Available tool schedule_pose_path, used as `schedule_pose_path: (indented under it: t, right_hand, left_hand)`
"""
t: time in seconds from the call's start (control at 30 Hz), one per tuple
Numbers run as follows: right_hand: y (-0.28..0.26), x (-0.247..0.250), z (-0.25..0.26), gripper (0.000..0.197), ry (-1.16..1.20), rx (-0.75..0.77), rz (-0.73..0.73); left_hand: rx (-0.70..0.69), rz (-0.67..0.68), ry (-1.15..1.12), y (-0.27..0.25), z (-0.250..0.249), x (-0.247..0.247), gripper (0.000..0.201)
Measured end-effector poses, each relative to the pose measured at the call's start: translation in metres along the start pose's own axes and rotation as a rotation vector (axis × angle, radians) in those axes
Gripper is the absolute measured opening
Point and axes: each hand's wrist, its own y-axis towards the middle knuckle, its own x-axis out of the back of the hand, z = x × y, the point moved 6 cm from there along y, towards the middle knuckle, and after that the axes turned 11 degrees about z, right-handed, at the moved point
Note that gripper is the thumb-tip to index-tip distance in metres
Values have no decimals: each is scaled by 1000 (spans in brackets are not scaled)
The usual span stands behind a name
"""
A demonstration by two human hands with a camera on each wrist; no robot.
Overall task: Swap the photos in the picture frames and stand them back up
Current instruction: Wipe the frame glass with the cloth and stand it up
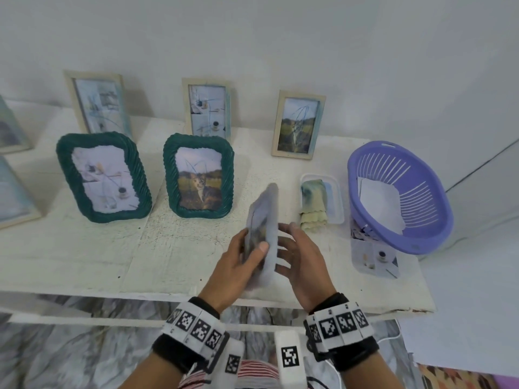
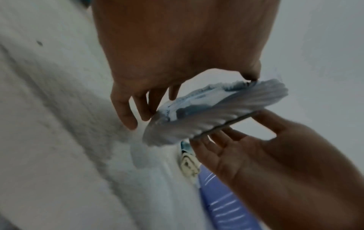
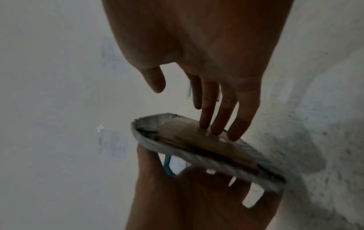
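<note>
A grey frame [image 1: 264, 231] is held upright just left of the basket [image 1: 398, 192]. The left hand [image 1: 238, 265] grips it; the right hand's [image 1: 300, 256] straight fingers [image 3: 214, 123] touch its back. Two green frames [image 1: 102, 175] stand further left; swapping seems unfinished.

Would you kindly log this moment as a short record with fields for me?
held item: pale grey woven frame, edge-on, lifted off the table
left hand: grips the frame's front side, thumb across it
right hand: straight fingers touch the brown backing
standing frames: two green woven frames, three light wooden ones
at right: purple basket holding paper
</note>
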Motion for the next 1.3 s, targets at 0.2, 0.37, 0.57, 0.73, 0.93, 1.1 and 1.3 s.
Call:
schedule_pose_path:
  t: [0.2,0.37,0.57,0.73,0.93,1.1,1.3]
  right_hand:
    - [-13,-18,27,17,-265,226,35]
    - [-17,-19,36,15,-385,329,24]
    - [-18,-10,50,18,-544,308,50]
    - [-17,8,66,23,-904,364,-37]
    - [-7,16,72,18,-1015,279,-107]
    - [10,13,65,55,-317,-7,40]
    - [56,29,77,80,-64,-105,89]
  left_hand:
    - [-48,36,-357,5,-18,-7,94]
    - [-116,54,-364,7,-35,-10,100]
    - [-137,58,-327,12,-39,-8,91]
    - [-142,34,-238,14,-36,3,92]
    - [-174,-27,-80,15,-38,8,104]
    - [-278,-158,198,21,-46,7,111]
    - [-395,-144,477,35,-55,6,112]
